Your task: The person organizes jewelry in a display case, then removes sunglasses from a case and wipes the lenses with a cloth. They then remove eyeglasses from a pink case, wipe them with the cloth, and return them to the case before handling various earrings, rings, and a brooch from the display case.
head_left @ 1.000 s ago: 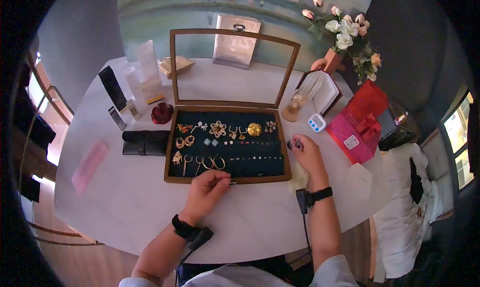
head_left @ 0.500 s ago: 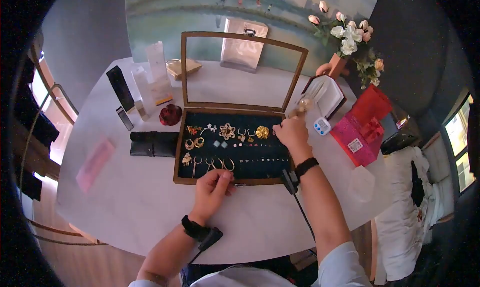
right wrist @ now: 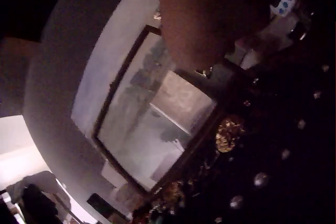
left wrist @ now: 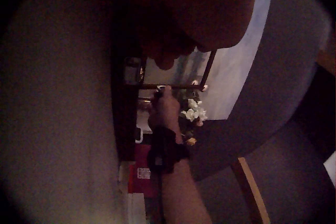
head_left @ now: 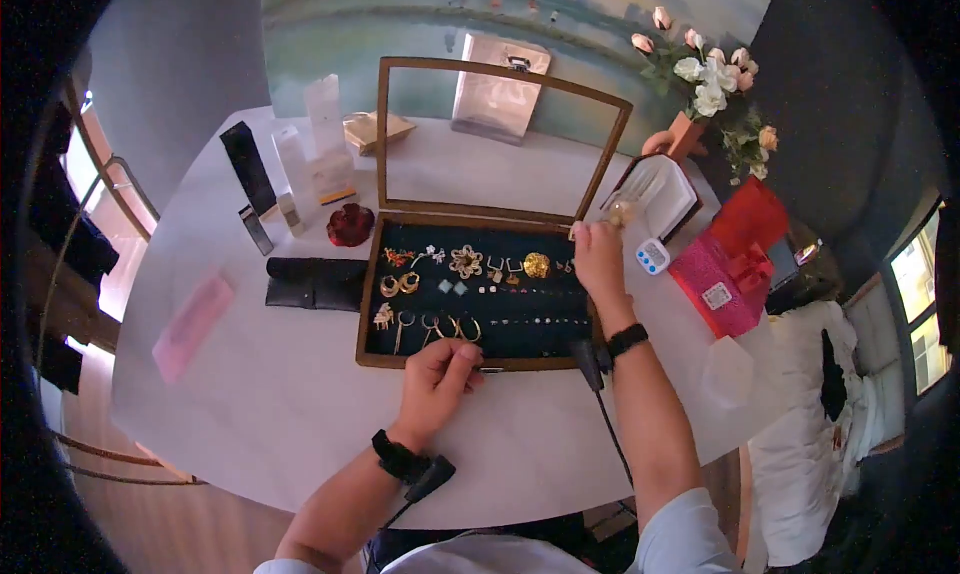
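A brown-framed jewelry box [head_left: 366, 304] stands open, its glass lid [head_left: 490, 139] raised. Rows of earrings, such as a gold flower earring [head_left: 466, 262] and gold hoops [head_left: 400, 285], sit on dark lining. Over the box's back right corner my right hand [head_left: 600, 259] pinches a small shiny piece of jewelry [left wrist: 160, 87], mostly covered by the fingers. My left hand [head_left: 436, 384] lies at the front edge near the clasp, fingers curled with the thumb over them; I cannot tell whether something is between them. In the right wrist view a round gold earring [right wrist: 229, 133] shows below the hand.
Left of the box are a black pouch [head_left: 315, 284], a dark red flower-shaped item [head_left: 350, 225] and a pink strip [head_left: 194, 329]. To the right stand an open case [head_left: 675, 199], a white timer [head_left: 652, 257] and a red gift box [head_left: 735, 274]. A flower vase [head_left: 685, 136] stands behind.
My right hand has moved from beside the box's right side to its back right corner, with the small piece. The left hand stays at the front edge. The head view has shifted slightly.
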